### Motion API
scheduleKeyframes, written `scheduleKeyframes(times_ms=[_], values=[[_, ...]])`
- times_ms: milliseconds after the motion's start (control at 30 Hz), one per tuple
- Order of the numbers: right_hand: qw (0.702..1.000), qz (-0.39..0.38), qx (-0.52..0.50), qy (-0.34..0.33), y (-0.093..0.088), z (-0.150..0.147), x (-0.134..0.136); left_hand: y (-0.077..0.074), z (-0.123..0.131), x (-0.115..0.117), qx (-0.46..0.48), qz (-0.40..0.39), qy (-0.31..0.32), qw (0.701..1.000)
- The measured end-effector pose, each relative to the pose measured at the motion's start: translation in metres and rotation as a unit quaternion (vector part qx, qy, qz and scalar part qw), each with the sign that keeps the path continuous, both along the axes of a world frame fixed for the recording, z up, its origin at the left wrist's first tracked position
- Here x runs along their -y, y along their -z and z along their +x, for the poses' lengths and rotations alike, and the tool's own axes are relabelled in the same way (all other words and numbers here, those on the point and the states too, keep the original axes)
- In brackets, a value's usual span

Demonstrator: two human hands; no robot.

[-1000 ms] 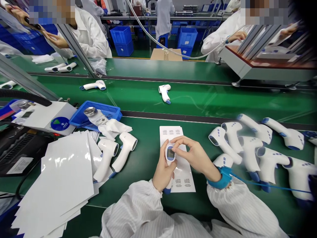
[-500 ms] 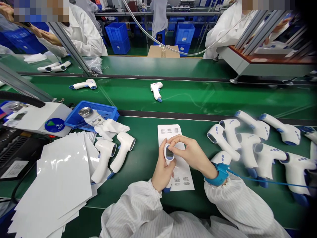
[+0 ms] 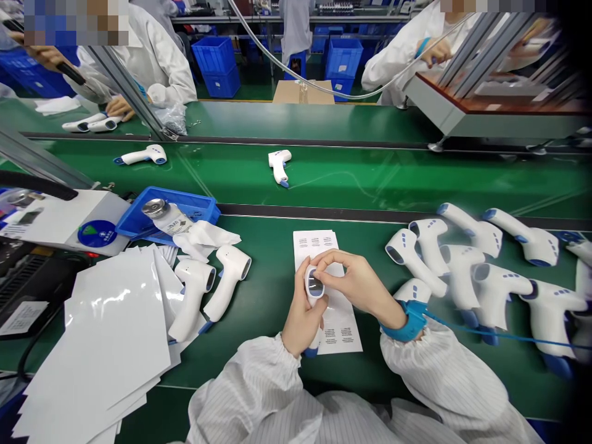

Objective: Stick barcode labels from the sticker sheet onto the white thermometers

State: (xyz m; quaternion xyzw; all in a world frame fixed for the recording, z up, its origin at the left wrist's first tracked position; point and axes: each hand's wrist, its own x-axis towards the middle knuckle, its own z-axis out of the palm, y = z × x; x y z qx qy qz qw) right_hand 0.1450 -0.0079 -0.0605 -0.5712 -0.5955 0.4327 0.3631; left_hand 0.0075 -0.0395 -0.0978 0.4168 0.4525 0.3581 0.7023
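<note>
Conveyor thermometer [image 3: 279, 165] slid left; left hand [image 3: 297, 320] clasps infrared thermometer [image 3: 315, 300], handle bodyward, screen [image 3: 315, 286] beneath right hand [image 3: 358, 280], fingertips bunched, grip unclear.

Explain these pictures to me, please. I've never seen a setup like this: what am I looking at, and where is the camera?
There is no robot here. Every picture comes from one camera on a person's head, looking forward and down at their own bare hands.

The left hand holds a white handheld device with its small screen facing up towards the camera. The right hand is at the screen's edge; whether it pinches anything thin is too small to tell. A blue wristband circles the right wrist.

Beneath the hands lies a printed sheet. To the left are a pile of white sheets, two similar devices and a blue tray. More devices lie to the right.
</note>
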Motion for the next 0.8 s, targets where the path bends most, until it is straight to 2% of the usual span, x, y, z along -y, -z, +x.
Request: scheduleKeyframes(times_ms=[333, 500, 800], values=[[1.0, 0.0, 0.002, 0.0, -0.0016, -0.0008, -0.0019, 0.0035, -0.0085, 0.0011, 0.097, -0.035, 0.012, 0.995], [1.0, -0.003, 0.006, 0.0, -0.0021, -0.0012, -0.0013, 0.0038, -0.0065, 0.0001, 0.078, -0.072, -0.009, 0.994], [1.0, -0.006, 0.006, 0.003, -0.0015, -0.0011, -0.0014, 0.0013, -0.0066, 0.0002, 0.078, -0.073, -0.008, 0.994]])
